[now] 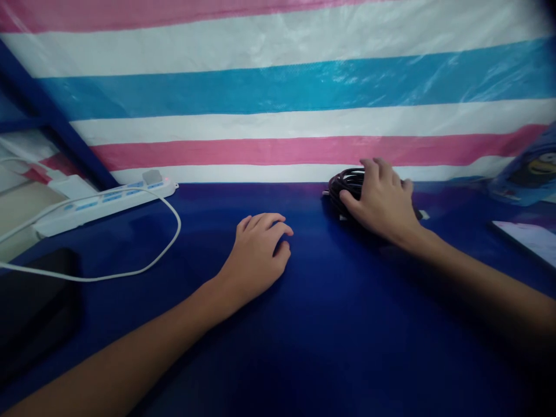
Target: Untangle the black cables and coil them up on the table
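Observation:
A coiled black cable [346,184] lies at the back of the blue tabletop, right of the middle. My right hand [384,200] reaches over its right part, with the thumb on the near side and the fingers across the top and far side. That hand covers much of the coil; a light-coloured connector end [424,214] shows just right of it. My left hand [258,255] is low over the middle of the tabletop [313,324], palm down, its fingers loosely bent and apart. Nothing is in it, and it is well away from the cable.
On the left stands a white power strip [113,202] with plugs in it, and a white cord [174,237] loops over the table. A dark flat object [39,295] lies nearer. To the right are a flat tablet-like object [527,240] and a blue cartoon-printed item [527,171]. Striped sheeting [278,87] hangs behind.

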Motion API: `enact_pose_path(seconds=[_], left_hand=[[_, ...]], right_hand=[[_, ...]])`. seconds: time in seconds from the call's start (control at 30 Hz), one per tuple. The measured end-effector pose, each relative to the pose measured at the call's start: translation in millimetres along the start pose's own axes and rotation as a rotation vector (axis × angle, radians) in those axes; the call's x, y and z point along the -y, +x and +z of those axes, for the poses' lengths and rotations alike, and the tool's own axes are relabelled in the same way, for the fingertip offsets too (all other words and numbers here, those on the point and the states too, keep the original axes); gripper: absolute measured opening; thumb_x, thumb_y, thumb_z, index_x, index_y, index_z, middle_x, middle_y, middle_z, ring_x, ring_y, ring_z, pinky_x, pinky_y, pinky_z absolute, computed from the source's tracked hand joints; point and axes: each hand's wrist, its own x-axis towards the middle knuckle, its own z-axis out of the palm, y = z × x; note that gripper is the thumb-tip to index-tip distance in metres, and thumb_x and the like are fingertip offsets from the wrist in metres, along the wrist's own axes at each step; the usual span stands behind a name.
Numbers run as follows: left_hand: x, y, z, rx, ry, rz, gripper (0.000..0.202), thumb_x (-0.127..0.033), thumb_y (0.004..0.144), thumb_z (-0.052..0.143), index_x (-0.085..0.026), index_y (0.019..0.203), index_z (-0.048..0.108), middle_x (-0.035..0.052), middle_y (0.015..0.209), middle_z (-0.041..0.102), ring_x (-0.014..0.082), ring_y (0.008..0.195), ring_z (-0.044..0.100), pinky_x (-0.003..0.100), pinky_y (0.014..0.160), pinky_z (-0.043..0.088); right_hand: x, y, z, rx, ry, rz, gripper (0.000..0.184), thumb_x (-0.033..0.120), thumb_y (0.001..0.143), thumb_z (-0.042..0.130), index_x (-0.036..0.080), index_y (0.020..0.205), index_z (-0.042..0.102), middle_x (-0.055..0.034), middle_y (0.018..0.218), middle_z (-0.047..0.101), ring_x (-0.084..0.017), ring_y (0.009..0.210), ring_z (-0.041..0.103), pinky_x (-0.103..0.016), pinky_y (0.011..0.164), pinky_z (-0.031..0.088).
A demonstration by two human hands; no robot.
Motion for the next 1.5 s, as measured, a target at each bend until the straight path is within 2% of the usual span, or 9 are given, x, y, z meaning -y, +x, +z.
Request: enact_pose_path(seconds=[0.07,0.17,0.37,0.6,0.73,0.97,1.13,1.3,1.5], left_hand=[[-1,0,-0.3,0.011,-0.014,-0.001,0.023,-0.022,0.086,0.042,-0.020,0.097,0.062,0.0033,0.121,0.059,0.0186,0.122,0.048,0.053,0.108,0.032],[-5,-1,-2.2,0.039,-0.033,0.006,0.022,-0.022,0.086,0.042,-0.020,0.096,0.062,0.0023,0.118,0.060,0.0173,0.119,0.050,0.049,0.107,0.033],[-10,-2,-3.6,0.079,-0.064,0.038,0.022,-0.021,0.086,0.041,-0.020,0.094,0.061,-0.0003,0.113,0.062,0.0141,0.114,0.052,0.043,0.107,0.034],[-9,-3,-6.2,0.076,-0.141,0.025,0.022,-0.020,0.085,0.040,-0.019,0.093,0.060,0.0001,0.109,0.063,0.0144,0.110,0.054,0.043,0.107,0.034],[-9,-2,-4.5,0.068,-0.246,-0.033,0.027,-0.025,0.085,0.043,-0.021,0.108,0.056,0.0021,0.114,0.062,0.0169,0.110,0.055,0.043,0.103,0.040],[1,3,-0.3,0.052,-0.439,-0.146,0.039,-0.034,0.083,0.050,-0.021,0.119,0.049,0.0044,0.114,0.064,0.0147,0.104,0.060,0.035,0.096,0.050],[6,6,2.9,0.014,-0.419,-0.194,0.044,-0.034,0.081,0.051,-0.022,0.123,0.051,0.0059,0.128,0.055,0.0211,0.118,0.052,0.046,0.107,0.042],[10,9,7.7,-0.024,-0.424,-0.245,0.057,-0.040,0.082,0.048,-0.020,0.134,0.038,0.0081,0.136,0.050,0.0193,0.119,0.053,0.041,0.104,0.047],[14,10,9.6,-0.038,-0.284,-0.217,0.057,-0.022,0.081,0.043,-0.017,0.137,0.037,0.0097,0.140,0.044,0.0194,0.128,0.046,0.040,0.112,0.041]], right_hand=[[-3,4,0,0.094,0.018,0.044,0.068,0.050,0.084,0.038,0.008,0.137,0.035,-0.0238,0.111,0.055,-0.032,0.102,0.054,-0.049,0.084,0.041],[-8,9,-4,0.175,0.005,0.016,0.059,0.056,0.083,0.035,0.010,0.111,0.059,-0.0169,0.083,0.059,-0.021,0.074,0.056,-0.036,0.071,0.041],[-23,21,-19,0.094,-0.018,0.009,0.048,0.048,0.087,0.036,0.013,0.107,0.063,-0.0156,0.095,0.062,-0.018,0.075,0.055,-0.030,0.068,0.035],[-30,15,-46,-0.268,0.008,0.031,0.069,0.057,0.091,0.011,0.014,0.123,0.054,-0.0157,0.101,0.062,-0.027,0.088,0.059,-0.032,0.067,0.032],[-12,-4,-47,-0.376,0.005,-0.164,0.062,0.054,0.092,0.019,0.016,0.124,0.056,-0.0136,0.089,0.063,-0.021,0.077,0.058,-0.026,0.061,0.027],[37,-46,-5,-0.333,0.123,-0.895,0.028,0.033,0.089,0.044,0.018,0.105,0.062,-0.0011,0.071,0.061,-0.005,0.063,0.051,-0.019,0.062,0.035],[38,-47,0,-0.307,0.243,-0.896,0.023,0.025,0.089,0.045,0.013,0.108,0.053,-0.0005,0.079,0.061,-0.003,0.067,0.055,-0.016,0.061,0.040],[35,-45,-5,-0.375,0.296,-0.817,0.027,0.019,0.091,0.040,0.009,0.115,0.045,-0.0045,0.090,0.063,-0.005,0.076,0.058,-0.016,0.066,0.043],[42,-51,-4,-0.323,0.159,-1.117,0.021,0.021,0.087,0.046,0.018,0.104,0.057,0.0011,0.094,0.064,-0.008,0.083,0.057,-0.023,0.077,0.039]])
